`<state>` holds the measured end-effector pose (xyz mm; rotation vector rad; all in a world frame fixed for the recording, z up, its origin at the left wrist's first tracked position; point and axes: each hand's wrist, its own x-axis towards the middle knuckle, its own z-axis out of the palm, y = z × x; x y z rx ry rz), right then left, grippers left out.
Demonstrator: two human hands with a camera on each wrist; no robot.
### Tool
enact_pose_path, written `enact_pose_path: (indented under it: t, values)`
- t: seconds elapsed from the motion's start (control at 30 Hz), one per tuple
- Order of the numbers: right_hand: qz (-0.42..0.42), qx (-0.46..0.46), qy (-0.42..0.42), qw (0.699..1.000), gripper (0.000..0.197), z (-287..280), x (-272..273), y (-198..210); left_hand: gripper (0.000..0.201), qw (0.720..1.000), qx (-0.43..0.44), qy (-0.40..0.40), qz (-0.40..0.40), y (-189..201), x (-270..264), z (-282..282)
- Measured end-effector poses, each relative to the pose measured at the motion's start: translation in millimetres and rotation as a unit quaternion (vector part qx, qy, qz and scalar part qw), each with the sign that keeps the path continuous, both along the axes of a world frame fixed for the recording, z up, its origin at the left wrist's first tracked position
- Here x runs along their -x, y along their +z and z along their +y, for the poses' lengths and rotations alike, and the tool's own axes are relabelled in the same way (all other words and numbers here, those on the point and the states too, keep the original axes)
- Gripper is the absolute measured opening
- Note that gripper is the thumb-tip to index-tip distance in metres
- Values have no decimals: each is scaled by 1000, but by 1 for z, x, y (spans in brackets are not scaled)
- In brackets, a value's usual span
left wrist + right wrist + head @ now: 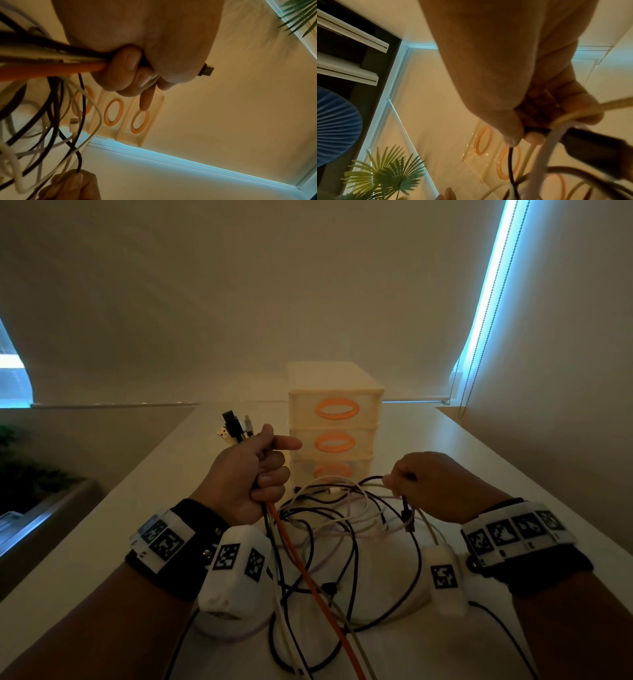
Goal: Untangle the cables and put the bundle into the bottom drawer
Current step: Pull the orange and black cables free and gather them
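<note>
So the left hand (255,474) was clenched around a whole fistful of cables (329,542), with the plug ends (234,426) poking up out of the top of the fist and an orange cable (308,573) running down out of the bottom toward the near edge. The index finger stuck out straight, pointing at the drawer unit (334,426). The right hand (435,484) was off to the right, pinching a black cable (511,159) between thumb and fingertip, with a couple of pale ones looped over its fingers too. Between and below both hands the rest of the black and white tangle sat in loose loops on the white table (102,542). The little three-drawer unit with orange oval handles stood just beyond the mess, and its bottom drawer (330,470) looked closed, partly hidden behind the cables. There was a palm-type plant (385,171) off to the left.
</note>
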<state>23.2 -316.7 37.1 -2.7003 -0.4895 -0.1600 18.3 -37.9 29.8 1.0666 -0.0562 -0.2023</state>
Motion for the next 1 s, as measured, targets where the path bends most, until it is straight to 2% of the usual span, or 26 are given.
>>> enact_pose_path:
  t: [0.1, 0.17, 0.33, 0.47, 0.57, 0.67, 0.73, 0.83, 0.9, 0.93, 0.97, 1.0]
  values:
    - [45, 0, 9, 999, 35, 7, -1, 13, 48, 1000, -1, 4, 2, 0, -1, 0]
    - [101, -47, -2, 994, 35, 11, -1, 20, 48, 1000, 0, 6, 3, 0, -1, 0]
    - [107, -56, -20, 992, 32, 14, -4, 25, 48, 1000, 2, 8, 2, -1, 0, -1]
    - [203, -151, -23, 967, 27, 16, -2, 25, 47, 1000, -5, 14, 0, -1, 2, -3]
    - [203, -253, -19, 946, 19, 17, 1, 27, 48, 1000, -6, 16, -2, -1, 2, -3]
    - [229, -426, 13, 875, 19, 21, 4, 33, 47, 1000, 1, 17, -1, 0, 4, -4]
    - [289, -506, 71, 809, 23, 25, 8, 39, 47, 1000, 6, 20, 0, 1, 4, -5]
    - [380, -579, 146, 706, 43, 25, 12, 44, 46, 1000, 9, 21, -3, 2, 4, -5]
    - [402, -587, 205, 672, 52, 24, 13, 43, 46, 1000, 10, 21, -2, 2, 4, -5]
    - [402, -586, 228, 665, 59, 25, 14, 44, 46, 1000, 10, 19, -1, 2, 4, -5]
    - [395, -585, 231, 669, 70, 27, 14, 45, 46, 1000, 11, 18, -1, 2, 4, -4]
    - [381, -583, 212, 686, 74, 30, 15, 47, 46, 1000, 11, 17, -2, 2, 4, -4]
